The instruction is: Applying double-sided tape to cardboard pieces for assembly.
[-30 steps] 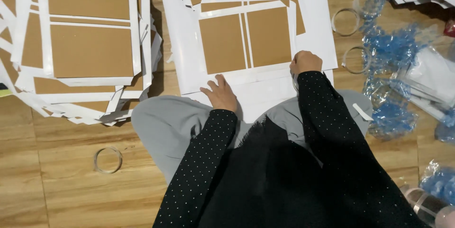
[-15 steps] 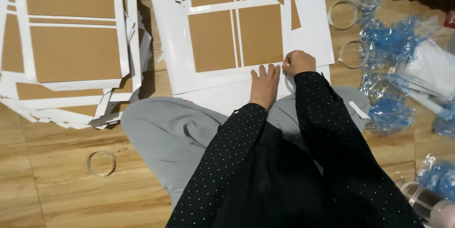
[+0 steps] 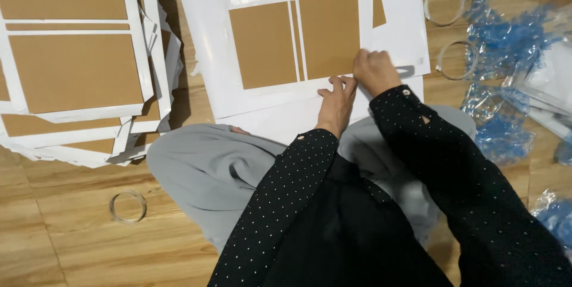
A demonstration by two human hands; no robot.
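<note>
I hold the top white sheet with brown cardboard panels (image 3: pixel 298 42) in the upper centre of the frame, on the floor (image 3: pixel 71 245) before my knees; my right hand (image 3: pixel 374 71) pinches its lower right corner between pressed fingertips, and my left hand (image 3: pixel 335 101) lies flat just beside, fingers spread on the lower margin. A finished-looking stack of panelled sheets (image 3: pixel 77 66) fills the upper left. I judge the work part done: several sheets remain under this one.

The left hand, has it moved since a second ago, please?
Yes. The left hand has slid to the right along the near edge of the white sheet and now lies beside the right hand at the brown panel's corner.
</note>
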